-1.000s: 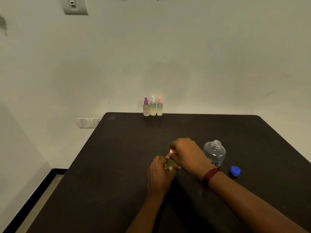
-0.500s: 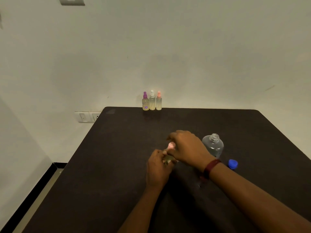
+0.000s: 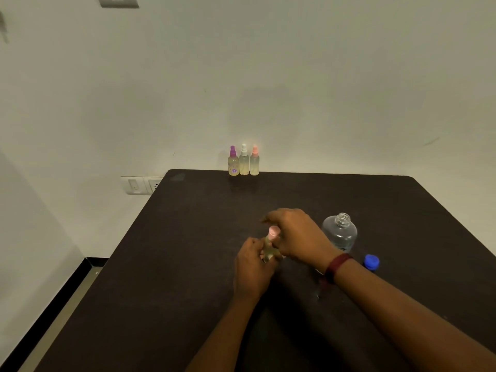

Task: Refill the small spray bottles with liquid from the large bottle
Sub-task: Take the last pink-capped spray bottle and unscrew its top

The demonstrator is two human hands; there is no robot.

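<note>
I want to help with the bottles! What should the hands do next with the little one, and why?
Probably twist the pink top tight with the right hand while the left hand steadies the small bottle. The right fingers pinch the top, the bottle seems to hold yellowish liquid, and the three bottles at the back stand topped.

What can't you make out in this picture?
Head view only.
Small pink-capped spray bottle: body hidden behind the left hand and right hand; cap tightness unknowable.
Large clear plastic bottle: base partly hidden by the right wrist; label too small.
Three small spray bottles by the wall: too small to judge fill.
Grey wall plate: cut by top edge.
</note>
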